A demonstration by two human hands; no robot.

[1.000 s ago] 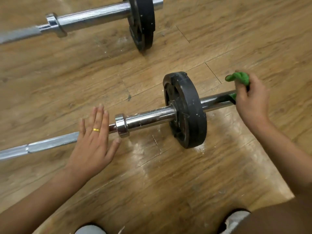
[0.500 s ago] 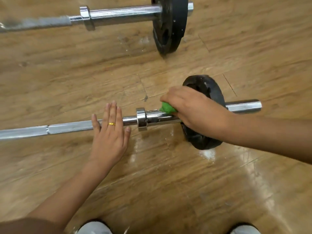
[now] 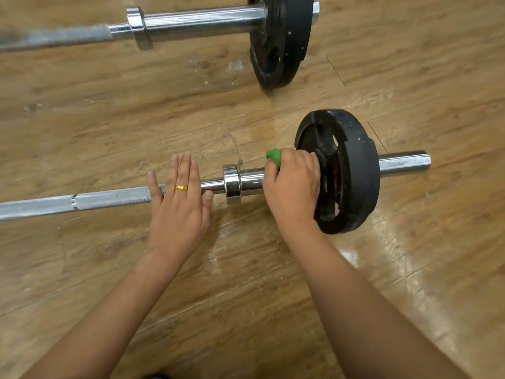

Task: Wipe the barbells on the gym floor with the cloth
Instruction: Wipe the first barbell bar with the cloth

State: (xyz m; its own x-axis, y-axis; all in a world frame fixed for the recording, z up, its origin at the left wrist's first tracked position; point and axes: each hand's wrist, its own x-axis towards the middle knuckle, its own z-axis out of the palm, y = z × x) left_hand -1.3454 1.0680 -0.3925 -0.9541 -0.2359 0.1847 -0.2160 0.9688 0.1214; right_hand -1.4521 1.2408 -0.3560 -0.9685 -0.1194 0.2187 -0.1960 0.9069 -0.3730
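Note:
The near barbell (image 3: 109, 199) lies across the wooden floor, a steel bar with a collar and a black weight plate (image 3: 352, 170) near its right end. My left hand (image 3: 179, 209) lies flat on the bar just left of the collar, fingers straight, a gold ring on one finger. My right hand (image 3: 293, 192) grips a bunched green cloth (image 3: 274, 156) around the chrome sleeve between the collar and the plate. Most of the cloth is hidden under my fingers. A second barbell (image 3: 196, 23) with its own black plate (image 3: 281, 39) lies farther away at the top.
The wooden plank floor (image 3: 109, 119) shows scuffs and white dust near the plates. About a hand's length of floor separates the two barbells. The near bar's bare sleeve end (image 3: 404, 164) sticks out to the right of the plate.
My right hand carried the cloth from the sleeve's outer end, right of the plate, over to the sleeve left of the plate and now sits against the plate. My left hand stayed flat on the bar.

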